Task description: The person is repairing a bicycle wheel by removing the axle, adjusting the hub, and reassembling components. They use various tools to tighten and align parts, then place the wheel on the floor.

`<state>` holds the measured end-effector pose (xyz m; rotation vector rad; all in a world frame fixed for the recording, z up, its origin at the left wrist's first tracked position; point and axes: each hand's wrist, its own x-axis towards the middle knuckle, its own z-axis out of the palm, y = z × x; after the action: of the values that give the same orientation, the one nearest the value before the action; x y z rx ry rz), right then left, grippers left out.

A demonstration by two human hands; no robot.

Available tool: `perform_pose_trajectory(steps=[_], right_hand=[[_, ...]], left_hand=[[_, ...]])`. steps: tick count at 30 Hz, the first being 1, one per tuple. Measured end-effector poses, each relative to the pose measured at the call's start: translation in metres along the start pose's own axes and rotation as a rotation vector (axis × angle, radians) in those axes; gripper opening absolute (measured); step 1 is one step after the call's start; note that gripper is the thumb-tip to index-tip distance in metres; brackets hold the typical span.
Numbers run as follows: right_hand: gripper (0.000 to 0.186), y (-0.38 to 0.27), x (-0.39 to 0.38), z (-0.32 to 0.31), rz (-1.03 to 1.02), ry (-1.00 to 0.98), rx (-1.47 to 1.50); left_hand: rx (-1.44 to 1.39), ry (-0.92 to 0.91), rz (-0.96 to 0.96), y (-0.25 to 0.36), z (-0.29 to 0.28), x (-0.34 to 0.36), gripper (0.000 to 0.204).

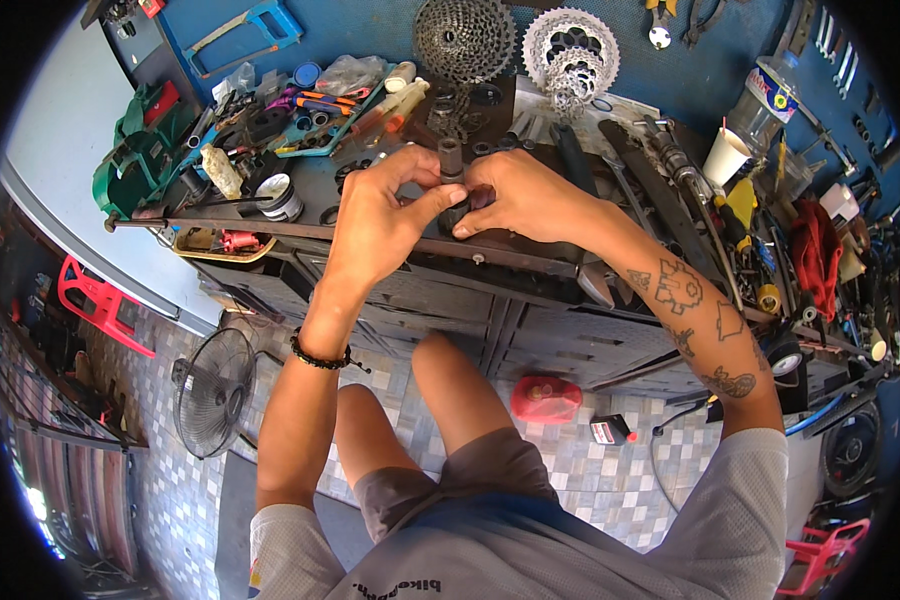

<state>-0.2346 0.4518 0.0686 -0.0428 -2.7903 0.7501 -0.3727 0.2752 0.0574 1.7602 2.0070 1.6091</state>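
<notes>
At the front edge of the workbench point(303, 231), a dark cylindrical metal part point(451, 160) stands upright between my hands. My left hand point(395, 205) is closed on it, thumb against its side and fingers bent behind. My right hand point(500, 200) grips it lower down, fingertips around a darker section near the bench edge; much of that section is hidden by fingers. Small dark rings point(483, 149) lie just behind, along with a cluttered chain-like heap of metal pieces.
Tool trays point(325, 135), a white tub point(279, 200) and a green case point(130, 170) crowd the left. Long tools, a paper cup point(725, 155) and a red cloth point(816, 250) fill the right. Cassettes point(465, 40) lean at the back. A fan point(215, 390) stands on the floor.
</notes>
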Motion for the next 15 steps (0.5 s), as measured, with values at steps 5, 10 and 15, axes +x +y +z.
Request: perform_pose_trajectory(steps=[5, 10, 15], right_hand=[[0.049, -0.0002, 0.0015, 0.0017, 0.031, -0.002, -0.011], [0.051, 0.0043, 0.0009, 0.0061, 0.001, 0.046, 0.004], [0.051, 0.0064, 0.0009, 0.0078, -0.027, 0.073, -0.013]], left_hand=[[-0.005, 0.040, 0.010, -0.0060, 0.0025, -0.0004, 0.024], [-0.025, 0.008, -0.070, -0.0074, 0.0020, 0.0006, 0.022], [-0.019, 0.018, 0.000, -0.0013, 0.0028, 0.0001, 0.023]])
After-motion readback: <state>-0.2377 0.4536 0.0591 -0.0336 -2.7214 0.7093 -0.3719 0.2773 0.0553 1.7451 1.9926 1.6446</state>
